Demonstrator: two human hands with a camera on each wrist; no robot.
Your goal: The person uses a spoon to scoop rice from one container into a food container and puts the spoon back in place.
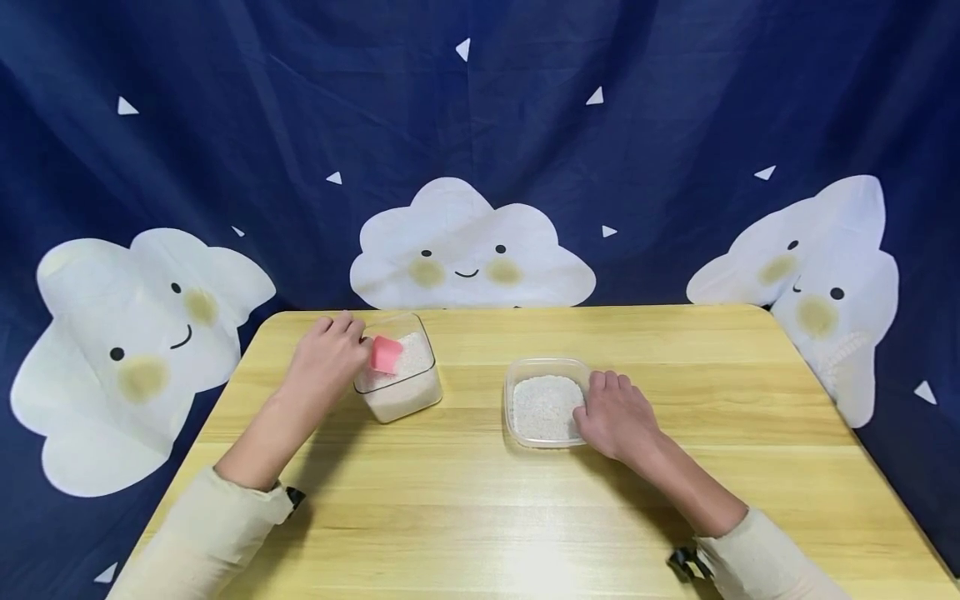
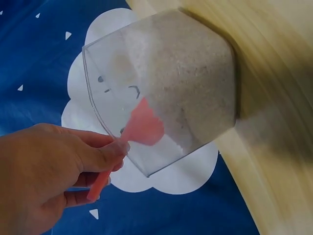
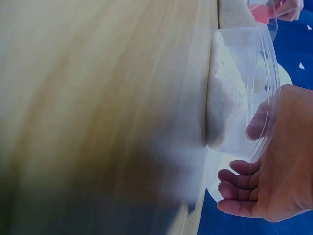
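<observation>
My left hand (image 1: pixel 327 354) pinches the handle of a pink scoop (image 1: pixel 386 354) over the near-left rim of a clear square-cornered container (image 1: pixel 405 402). White grains, like rice, fill the lower part of that container. In the left wrist view the scoop's pink head (image 2: pixel 145 126) is inside the container, above the grains; whether it carries any cannot be told. To the right stands a low translucent plastic box (image 1: pixel 546 444), also with white grains in it. My right hand (image 1: pixel 618 417) grips this box's right wall, thumb inside the rim and fingers outside.
Both containers stand on a light wooden table (image 1: pixel 450 508), with a gap of bare wood between them. A dark blue curtain (image 1: pixel 660 133) printed with smiling clouds hangs behind the table's far edge.
</observation>
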